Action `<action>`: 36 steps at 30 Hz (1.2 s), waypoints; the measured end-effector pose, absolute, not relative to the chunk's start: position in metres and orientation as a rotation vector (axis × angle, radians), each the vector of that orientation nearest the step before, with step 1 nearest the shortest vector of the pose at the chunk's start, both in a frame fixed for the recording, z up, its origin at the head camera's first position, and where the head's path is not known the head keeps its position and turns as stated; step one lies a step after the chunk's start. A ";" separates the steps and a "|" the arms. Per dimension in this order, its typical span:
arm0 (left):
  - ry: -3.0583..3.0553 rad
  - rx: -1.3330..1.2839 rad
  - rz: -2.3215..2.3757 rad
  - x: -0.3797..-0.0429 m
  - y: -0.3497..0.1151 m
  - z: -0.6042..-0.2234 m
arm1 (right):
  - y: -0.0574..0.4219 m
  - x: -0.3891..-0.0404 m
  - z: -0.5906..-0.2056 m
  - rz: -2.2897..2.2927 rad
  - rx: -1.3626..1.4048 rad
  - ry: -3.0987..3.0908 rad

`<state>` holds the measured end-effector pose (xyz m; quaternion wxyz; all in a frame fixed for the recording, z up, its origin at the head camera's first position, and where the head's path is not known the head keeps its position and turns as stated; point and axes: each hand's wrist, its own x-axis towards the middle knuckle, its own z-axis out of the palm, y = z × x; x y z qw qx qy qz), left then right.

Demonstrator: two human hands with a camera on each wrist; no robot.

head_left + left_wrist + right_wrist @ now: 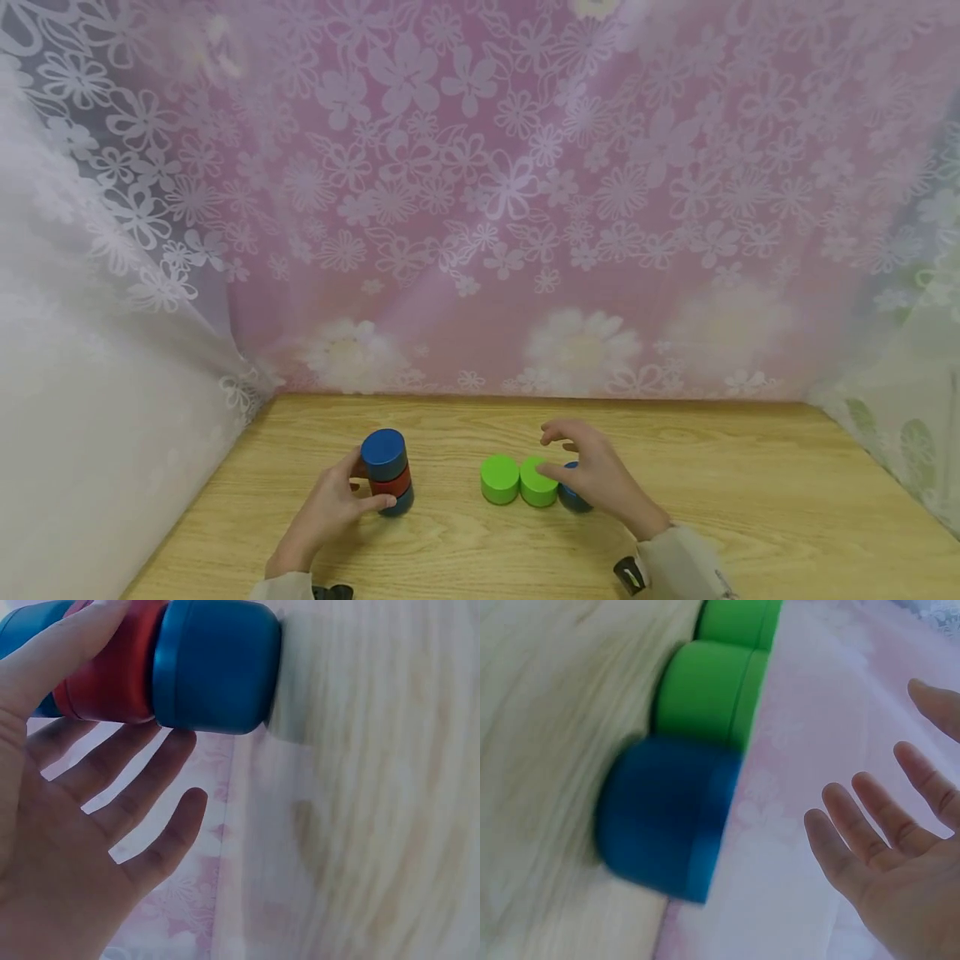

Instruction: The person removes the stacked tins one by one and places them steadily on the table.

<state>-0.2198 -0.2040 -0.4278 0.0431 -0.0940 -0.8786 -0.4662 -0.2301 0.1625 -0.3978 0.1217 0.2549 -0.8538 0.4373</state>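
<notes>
My left hand [326, 508] holds a stack of three round lidded tins, thumb on one side and fingers on the other. A blue tin [384, 450] is on top, a red tin [116, 671] in the middle and another blue tin [217, 667] at the bottom, against the table. To the right, my right hand [600, 483] hovers with fingers spread and holds nothing. Under it a blue tin [667, 817] is partly hidden in the head view. Left of that tin, two light green tins [499, 479] stand side by side in the same row.
The tins stand on a wood-grain table [450, 558]. A pink flowered cloth [465, 208] hangs along its back edge. Pale cloth [97, 400] hangs on the left, and a similar white cloth [900, 400] on the right.
</notes>
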 end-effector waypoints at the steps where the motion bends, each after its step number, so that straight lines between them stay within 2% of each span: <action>1: -2.693 -0.300 -1.429 -0.220 -0.205 -0.429 | 0.159 -0.231 -0.397 1.278 0.752 -2.484; 12: -2.711 -0.309 -1.436 -0.220 -0.208 -0.434 | 0.122 -0.238 -0.391 1.320 0.885 -2.411; 19: -2.760 -0.408 -1.541 -0.219 -0.209 -0.433 | 0.102 -0.238 -0.389 1.398 0.889 -2.424; 36: -2.757 -0.423 -1.517 -0.219 -0.211 -0.436 | 0.061 -0.238 -0.389 1.469 0.971 -2.453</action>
